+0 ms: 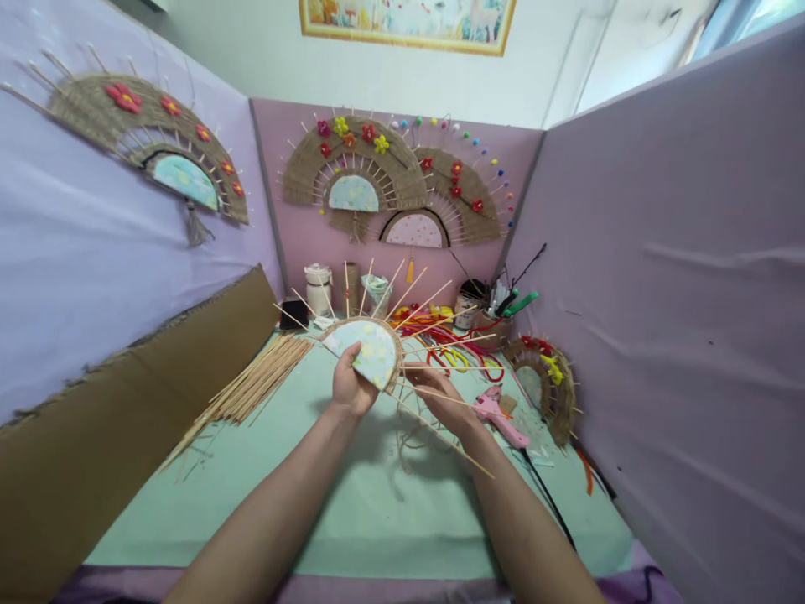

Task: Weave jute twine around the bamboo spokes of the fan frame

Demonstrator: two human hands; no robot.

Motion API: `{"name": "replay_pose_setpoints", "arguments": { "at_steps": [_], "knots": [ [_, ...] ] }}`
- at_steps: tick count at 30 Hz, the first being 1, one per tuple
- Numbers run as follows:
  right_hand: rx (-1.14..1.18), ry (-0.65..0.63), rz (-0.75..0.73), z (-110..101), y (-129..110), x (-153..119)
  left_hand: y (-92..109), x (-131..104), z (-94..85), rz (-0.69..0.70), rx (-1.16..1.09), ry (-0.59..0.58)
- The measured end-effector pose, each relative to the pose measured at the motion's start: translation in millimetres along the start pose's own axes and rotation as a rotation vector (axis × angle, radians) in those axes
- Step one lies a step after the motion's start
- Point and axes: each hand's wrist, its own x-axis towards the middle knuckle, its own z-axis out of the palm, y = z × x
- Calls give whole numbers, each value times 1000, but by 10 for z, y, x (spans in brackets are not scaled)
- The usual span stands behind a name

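Held above the table is a half-round fan base [368,346] faced with pale green floral fabric. Thin wooden sticks [431,296] fan out from its curved edge, and twine runs along that edge. My left hand [354,382] grips the base by its straight side, thumb on the fabric. Behind the right-hand sticks is my right hand [437,394], close to the twine-wrapped edge; its fingertips are partly hidden, so whether it pinches the twine is unclear. Loose twine [406,436] hangs and curls below the base.
Bundled sticks [264,382] lie at left beside a cardboard strip [126,419]. A pink glue gun [503,419] with a black cord lies at right. Behind are red pipe cleaners [433,331], a twine spool [350,287] and a white jar [319,289]. Finished fans [355,155] hang on the partition.
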Motion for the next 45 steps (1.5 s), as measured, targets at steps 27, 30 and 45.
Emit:
{"name": "replay_pose_setpoints", "arguments": {
  "at_steps": [27, 30, 45],
  "knots": [
    [387, 193, 209, 73, 78, 50, -424, 122, -236, -101, 275, -196],
    [375, 198, 223, 67, 95, 52, -407, 113, -231, -81, 259, -171],
    [485, -9, 313, 45, 39, 13, -398, 74, -198, -73, 149, -186]
  ]
}}
